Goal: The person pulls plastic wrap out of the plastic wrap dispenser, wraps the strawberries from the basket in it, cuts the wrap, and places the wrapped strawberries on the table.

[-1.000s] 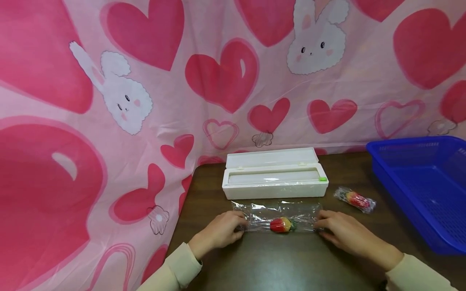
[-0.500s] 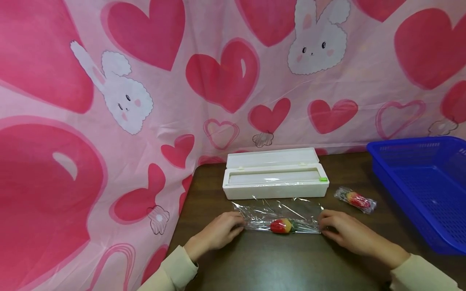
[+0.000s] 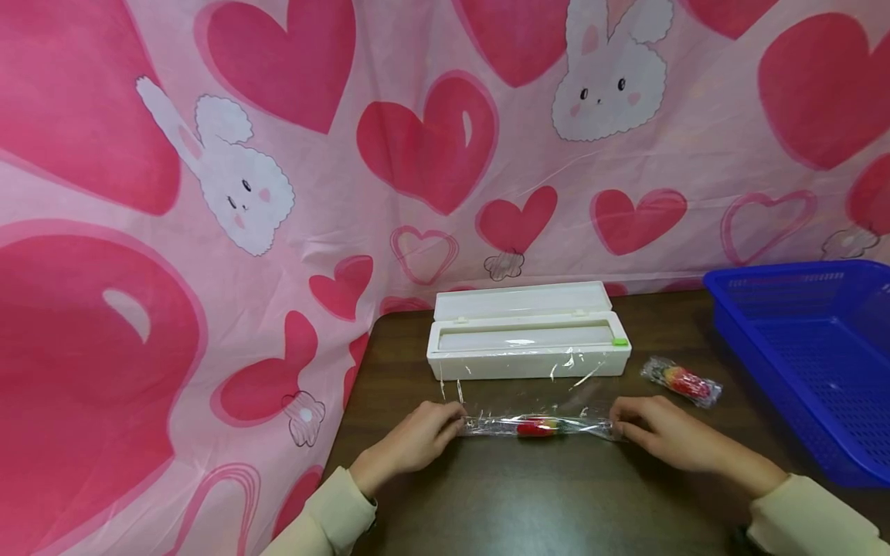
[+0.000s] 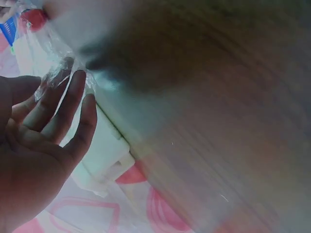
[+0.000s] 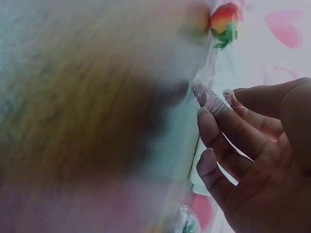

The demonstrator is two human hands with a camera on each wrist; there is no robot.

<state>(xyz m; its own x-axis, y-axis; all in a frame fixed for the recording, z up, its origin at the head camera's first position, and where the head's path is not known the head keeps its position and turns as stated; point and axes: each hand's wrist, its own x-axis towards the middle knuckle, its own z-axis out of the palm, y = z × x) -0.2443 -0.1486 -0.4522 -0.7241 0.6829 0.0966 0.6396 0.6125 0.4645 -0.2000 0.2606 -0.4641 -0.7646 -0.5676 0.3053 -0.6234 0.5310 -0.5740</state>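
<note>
The red-and-yellow fruit (image 3: 534,427) lay inside clear film (image 3: 492,425), roughly midway between the hands. The left hand (image 3: 416,439) and right hand (image 3: 662,432) each pinched one film end — thumb against fingers, forearms angled inward. Directly behind stood the open white box (image 3: 528,364); a second wrapped fruit (image 3: 684,383) lay between box and blue basket (image 3: 765,377).

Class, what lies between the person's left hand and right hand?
In the head view, clear film around a red-and-yellow strawberry-like piece runs from the left hand to the right hand.

Cream sleeves (image 3: 810,516), perhaps dark wristbands (image 3: 746,538)
</note>
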